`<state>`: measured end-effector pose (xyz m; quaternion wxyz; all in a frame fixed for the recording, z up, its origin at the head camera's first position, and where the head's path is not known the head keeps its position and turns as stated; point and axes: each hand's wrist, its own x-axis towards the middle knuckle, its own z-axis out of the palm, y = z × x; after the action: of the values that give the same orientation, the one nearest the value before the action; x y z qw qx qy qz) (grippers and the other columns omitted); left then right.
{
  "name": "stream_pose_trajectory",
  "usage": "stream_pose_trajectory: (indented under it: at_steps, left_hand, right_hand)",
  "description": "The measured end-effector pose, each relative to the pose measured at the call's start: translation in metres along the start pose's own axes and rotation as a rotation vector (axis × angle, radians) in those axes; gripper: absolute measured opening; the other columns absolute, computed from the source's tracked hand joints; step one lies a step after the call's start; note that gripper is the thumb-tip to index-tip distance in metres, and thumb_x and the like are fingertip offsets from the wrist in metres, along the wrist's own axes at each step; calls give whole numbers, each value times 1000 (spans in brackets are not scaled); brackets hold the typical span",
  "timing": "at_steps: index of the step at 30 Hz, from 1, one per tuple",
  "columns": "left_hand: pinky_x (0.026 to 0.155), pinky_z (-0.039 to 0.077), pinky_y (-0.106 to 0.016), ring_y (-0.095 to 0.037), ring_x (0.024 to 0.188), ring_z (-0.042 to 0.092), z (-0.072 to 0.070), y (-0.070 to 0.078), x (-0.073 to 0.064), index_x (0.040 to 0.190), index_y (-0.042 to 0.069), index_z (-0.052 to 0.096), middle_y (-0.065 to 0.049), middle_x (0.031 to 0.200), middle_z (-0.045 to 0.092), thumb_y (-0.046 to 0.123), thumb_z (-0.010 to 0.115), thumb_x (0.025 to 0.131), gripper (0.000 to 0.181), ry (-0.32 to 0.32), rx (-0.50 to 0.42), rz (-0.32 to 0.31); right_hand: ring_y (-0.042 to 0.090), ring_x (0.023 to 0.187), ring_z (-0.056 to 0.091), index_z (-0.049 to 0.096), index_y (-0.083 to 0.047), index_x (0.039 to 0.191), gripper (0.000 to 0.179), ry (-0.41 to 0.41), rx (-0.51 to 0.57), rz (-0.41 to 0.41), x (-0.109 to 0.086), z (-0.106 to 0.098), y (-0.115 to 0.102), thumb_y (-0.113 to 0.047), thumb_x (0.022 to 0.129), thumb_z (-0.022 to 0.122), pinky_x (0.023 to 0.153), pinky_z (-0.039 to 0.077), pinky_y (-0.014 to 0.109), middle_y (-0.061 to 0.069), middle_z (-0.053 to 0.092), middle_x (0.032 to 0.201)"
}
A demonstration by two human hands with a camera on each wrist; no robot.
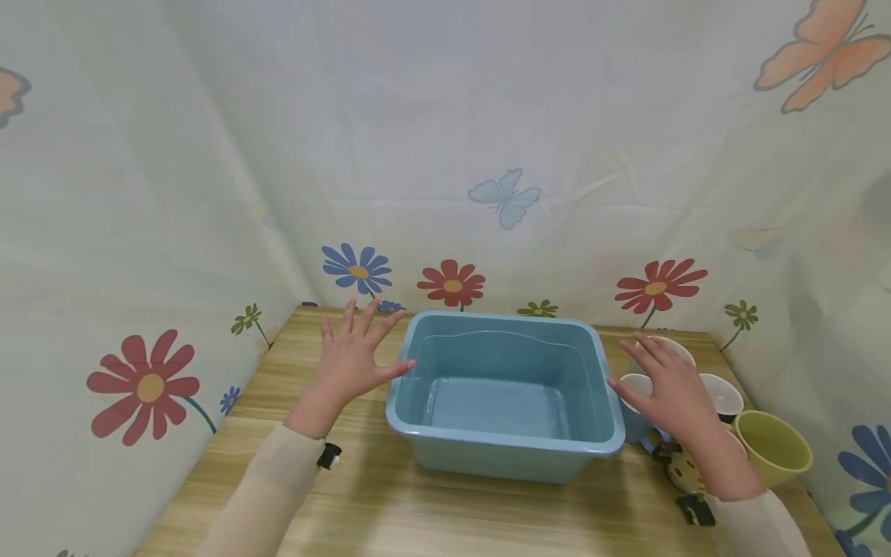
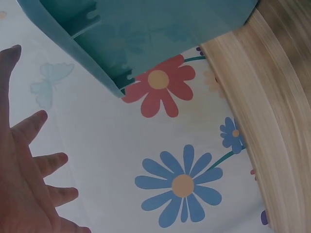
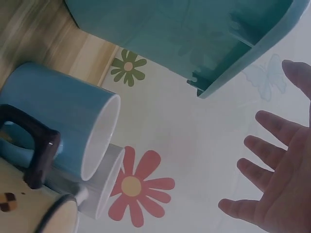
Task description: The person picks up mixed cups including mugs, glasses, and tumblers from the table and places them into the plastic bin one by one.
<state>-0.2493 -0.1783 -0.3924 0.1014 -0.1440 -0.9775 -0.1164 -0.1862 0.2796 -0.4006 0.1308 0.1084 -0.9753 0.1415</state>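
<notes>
A blue plastic basin [image 1: 504,442] stands on the wooden table, with nothing inside. My left hand [image 1: 350,357] is spread at its left rim, the thumb overlapping the rim in the head view. In the left wrist view the fingers of that hand [image 2: 29,179] are straight and apart, holding nothing. On the other side my right hand [image 1: 671,391] hovers by the right rim, partly covering several mugs. Its fingers [image 3: 265,172] are stretched out and hold nothing in the right wrist view. Closest to this hand is a blue mug [image 3: 58,114] with a white inside.
Right of the basin stand a white mug [image 3: 108,182], a cream mug [image 3: 24,208] with a dark rim and handle, and a yellow-green cup [image 1: 773,445]. A flower-printed curtain [image 1: 445,193] hangs behind and beside the wooden table [image 1: 348,503].
</notes>
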Motion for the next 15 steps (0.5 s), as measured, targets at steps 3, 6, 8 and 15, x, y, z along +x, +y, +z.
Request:
stream_pose_trajectory:
  at_steps: [3, 6, 8, 15]
  left_hand:
    - [115, 7, -84, -50, 158, 8, 2, 0, -2, 158, 33, 38, -13, 172, 21, 66, 69, 84, 87, 14, -1, -6]
    - [116, 8, -83, -49, 158, 9, 5, -1, -4, 158, 33, 38, -14, 171, 25, 66, 69, 85, 86, 20, -9, -17]
    - [116, 8, -83, -49, 158, 10, 6, -1, -4, 159, 32, 38, -16, 170, 26, 65, 69, 85, 86, 21, -14, -23]
    - [114, 16, -84, -47, 157, 16, 9, -4, -8, 160, 28, 35, -17, 168, 30, 63, 68, 87, 88, 38, -24, -26]
  right_hand:
    - [51, 140, 41, 52, -1, 147, 72, 37, 15, -13, -3, 4, 2, -39, 90, 73, 111, 34, 76, 31, 48, 152]
    - [51, 138, 44, 53, 0, 145, 70, 67, 29, -21, -5, 8, 4, -37, 89, 74, 108, 37, 76, 32, 51, 149]
    - [51, 136, 45, 54, 0, 143, 68, 90, 41, -22, -7, 11, 5, -34, 88, 75, 107, 39, 75, 32, 52, 147]
    - [50, 131, 49, 60, 2, 136, 58, 182, 114, -17, -13, 17, 6, -26, 87, 76, 103, 41, 75, 30, 55, 142]
